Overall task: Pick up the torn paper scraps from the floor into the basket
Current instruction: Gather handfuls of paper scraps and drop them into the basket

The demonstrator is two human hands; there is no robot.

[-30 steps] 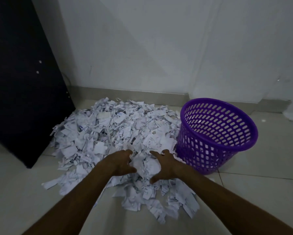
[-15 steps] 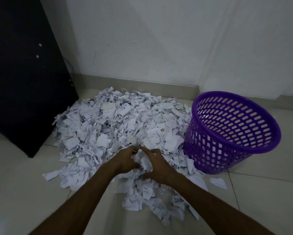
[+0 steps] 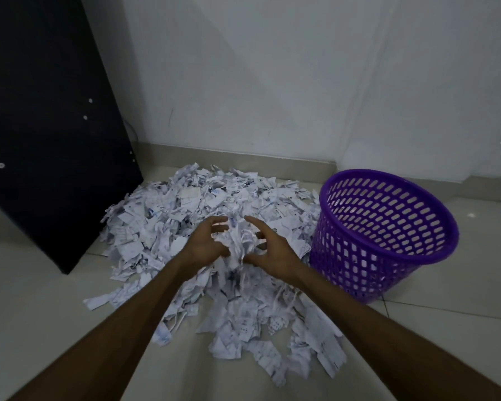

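Observation:
A big heap of torn white paper scraps covers the tiled floor in front of the wall. My left hand and my right hand are raised a little above the heap's near side, facing each other. Their curved fingers cup a clump of scraps between them, and some strips dangle and blur below it. The purple plastic basket with a perforated wall stands upright on the floor just right of the heap and of my right hand. Its inside looks empty.
A tall black panel leans at the left, its lower corner beside the heap. A white wall with a grey skirting runs behind. Loose scraps trail toward me between my forearms. Bare tiles lie at the left and right front.
Both hands closed in on a clump of scraps and have risen off the heap with it. The view has shifted, so the basket sits further left than half a second ago.

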